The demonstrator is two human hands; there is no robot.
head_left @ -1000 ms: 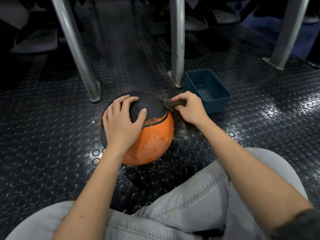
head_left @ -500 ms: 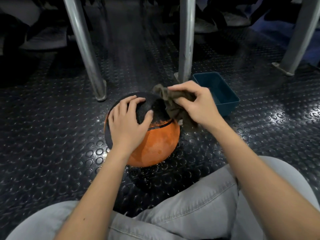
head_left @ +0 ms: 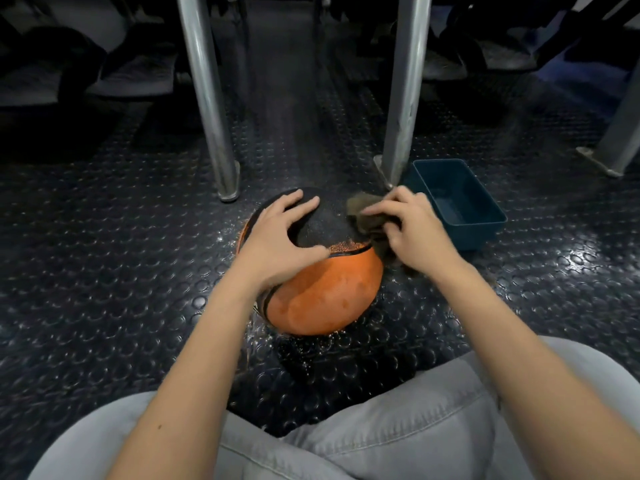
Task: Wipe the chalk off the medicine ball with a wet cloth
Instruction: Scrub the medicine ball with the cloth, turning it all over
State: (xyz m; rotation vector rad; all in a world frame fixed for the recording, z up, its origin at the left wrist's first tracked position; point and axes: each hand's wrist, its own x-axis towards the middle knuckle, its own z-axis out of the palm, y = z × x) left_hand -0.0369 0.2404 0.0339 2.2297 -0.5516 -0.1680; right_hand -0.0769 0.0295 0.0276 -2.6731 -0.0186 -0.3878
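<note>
An orange and black medicine ball (head_left: 325,292) sits on the studded rubber floor in front of my knees. My left hand (head_left: 280,244) lies spread over its upper left side, fingers on the black panel, thumb along the seam. My right hand (head_left: 412,230) grips a dark brown cloth (head_left: 367,216) and holds it against the ball's upper right side. Part of the cloth hangs below that hand, beside the ball. Pale speckled marks show along the seam between the black and orange panels.
A blue rectangular tub (head_left: 457,202) stands on the floor just right of the ball. Two metal legs (head_left: 207,98) (head_left: 405,91) rise behind the ball, and a third (head_left: 620,140) at the far right. My grey-trousered knees (head_left: 381,438) fill the bottom.
My right hand rose from the ball's right side with the cloth, then came back down onto the upper right of the ball. The left hand's fingers spread wider on the black panel.
</note>
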